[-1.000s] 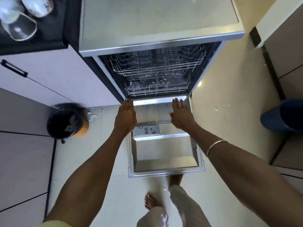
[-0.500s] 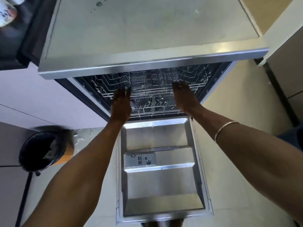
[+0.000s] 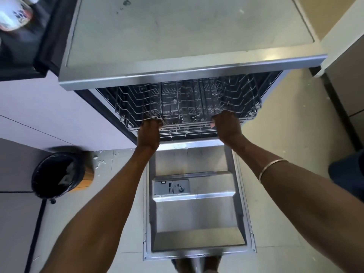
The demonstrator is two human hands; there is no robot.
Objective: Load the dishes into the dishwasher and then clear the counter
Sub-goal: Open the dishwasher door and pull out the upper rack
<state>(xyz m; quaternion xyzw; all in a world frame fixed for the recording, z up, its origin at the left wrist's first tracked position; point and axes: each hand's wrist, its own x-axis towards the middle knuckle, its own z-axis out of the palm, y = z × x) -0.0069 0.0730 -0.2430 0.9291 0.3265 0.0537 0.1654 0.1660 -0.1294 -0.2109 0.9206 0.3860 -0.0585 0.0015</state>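
The dishwasher stands open with its steel door folded flat toward me. The wire upper rack sticks partly out of the opening and holds no dishes that I can see. My left hand grips the rack's front rail on the left, fingers curled over the wire. My right hand grips the same rail on the right. A patterned cup sits blurred on the dark counter at the top left.
A black-lined bin stands on the floor left of the door. Pale cabinet fronts run along the left. A blue container sits at the right edge. My feet show just below the door's front edge.
Both hands went from the inner door edge up to the rack and closed on its front rail. The rack has slid outward toward me. The view has moved closer.
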